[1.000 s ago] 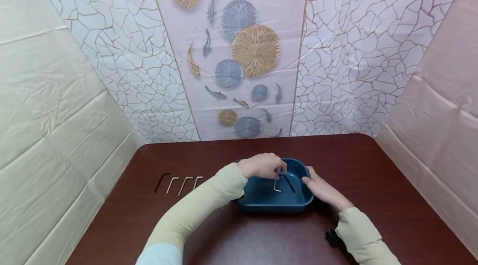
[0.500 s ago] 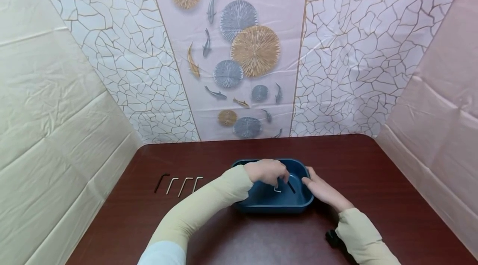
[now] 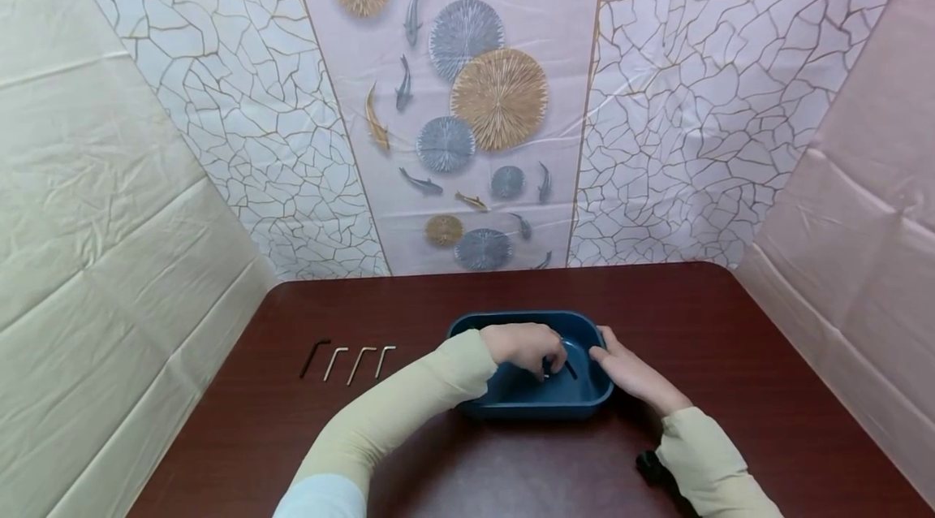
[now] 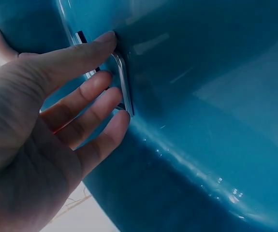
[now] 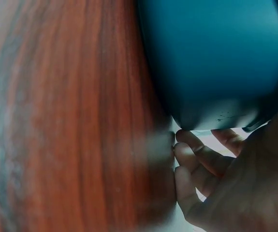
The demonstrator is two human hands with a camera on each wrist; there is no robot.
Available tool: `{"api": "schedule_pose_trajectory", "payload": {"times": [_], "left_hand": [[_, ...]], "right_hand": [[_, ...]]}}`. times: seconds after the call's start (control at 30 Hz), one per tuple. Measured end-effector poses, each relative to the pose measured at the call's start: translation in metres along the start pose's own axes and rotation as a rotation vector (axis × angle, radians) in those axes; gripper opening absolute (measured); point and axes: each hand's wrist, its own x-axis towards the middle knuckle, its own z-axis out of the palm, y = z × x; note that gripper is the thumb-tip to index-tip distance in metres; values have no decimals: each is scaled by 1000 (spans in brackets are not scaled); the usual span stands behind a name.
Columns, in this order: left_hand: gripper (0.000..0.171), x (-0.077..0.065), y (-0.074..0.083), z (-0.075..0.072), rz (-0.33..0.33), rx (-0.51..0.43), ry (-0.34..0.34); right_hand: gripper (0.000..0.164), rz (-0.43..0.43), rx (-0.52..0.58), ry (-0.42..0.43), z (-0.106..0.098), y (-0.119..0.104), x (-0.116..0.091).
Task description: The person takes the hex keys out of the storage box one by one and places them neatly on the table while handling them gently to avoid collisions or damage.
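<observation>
From the head view I have both hands at the blue tray (image 3: 511, 400), which sits on the dark red table (image 3: 767, 372) right in front of me. My left hand (image 3: 524, 346) reaches down inside the tray, fingers bent toward its floor. The left wrist camera shows what it is on: a silver hex key (image 4: 123, 87) lying against the tray's inner surface, with my fingertips (image 4: 105, 41) closing around it, index above it and the other fingers curling in from below. I read that as a pinch on the key, though a light one (the fingers are only partly curled). A dark hex key (image 3: 570, 369) lies on the tray floor just to the right of that hand, between my two hands.

My right hand (image 3: 628, 376) rests against the tray's right outer wall, thumb up at the rim. The right wrist view shows the fingers (image 5: 197, 159) curled under the tray's lower edge where it meets the table, so it is holding the tray.

Well to the left of my left hand, out on the table, four hex keys lie side by side in a row: one black hex key (image 3: 315, 357) farthest out and three silver hex keys (image 3: 361, 362) nearer the tray. Close below my right wrist, a small black object (image 3: 648, 465) peeks out beside the sleeve; I cannot tell what it is.
</observation>
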Motion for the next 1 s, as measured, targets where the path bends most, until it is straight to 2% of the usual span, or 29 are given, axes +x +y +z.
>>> {"api": "schedule_pose_trajectory", "payload": {"times": [0.37,0.77,1.0], "left_hand": [[8,1,0,-1,13,-28,17],[16,-9,-3,-3,-27,-63,6],[8,-6,-7,-1,-4,-86,21]], "right_hand": [[64,-1,2,2,-1,0,1],[64,16,14,7,0,1,1],[64,10,2,12,1,0,1]]}}
